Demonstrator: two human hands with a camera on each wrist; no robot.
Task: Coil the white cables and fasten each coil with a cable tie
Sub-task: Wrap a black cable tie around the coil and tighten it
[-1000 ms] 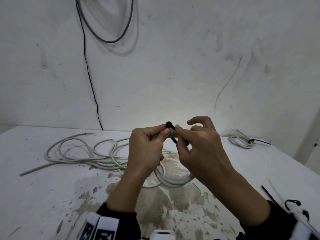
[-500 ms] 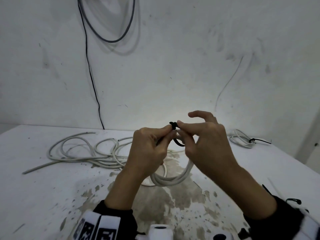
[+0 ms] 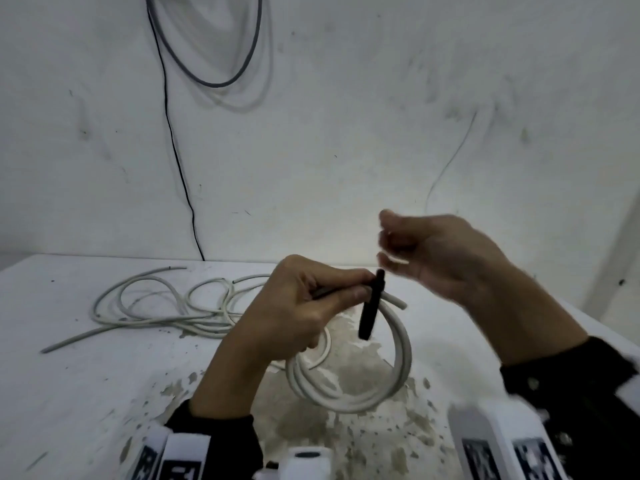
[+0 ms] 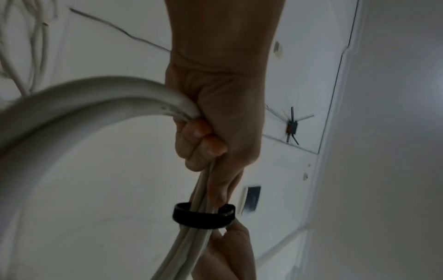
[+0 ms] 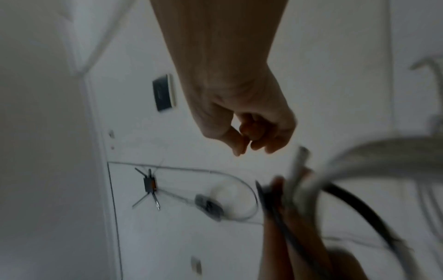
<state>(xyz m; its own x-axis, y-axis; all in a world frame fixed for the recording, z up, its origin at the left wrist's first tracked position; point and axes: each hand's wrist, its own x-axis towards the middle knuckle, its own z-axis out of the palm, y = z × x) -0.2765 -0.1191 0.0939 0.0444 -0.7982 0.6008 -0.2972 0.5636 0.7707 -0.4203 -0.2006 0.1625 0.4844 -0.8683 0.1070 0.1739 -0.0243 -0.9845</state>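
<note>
We are holding the coil [image 3: 349,379] in our left hand [image 3: 298,306], the black cable tie [image 3: 370,308] hanging just below our right hand [image 3: 440,251], whose empty grip is curling loosely.

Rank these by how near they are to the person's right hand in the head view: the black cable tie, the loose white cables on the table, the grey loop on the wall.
From the right hand:
1. Black cable tie, just below-left.
2. Loose white cables, far left on the table.
3. Grey loop, high up-left on the wall.
</note>
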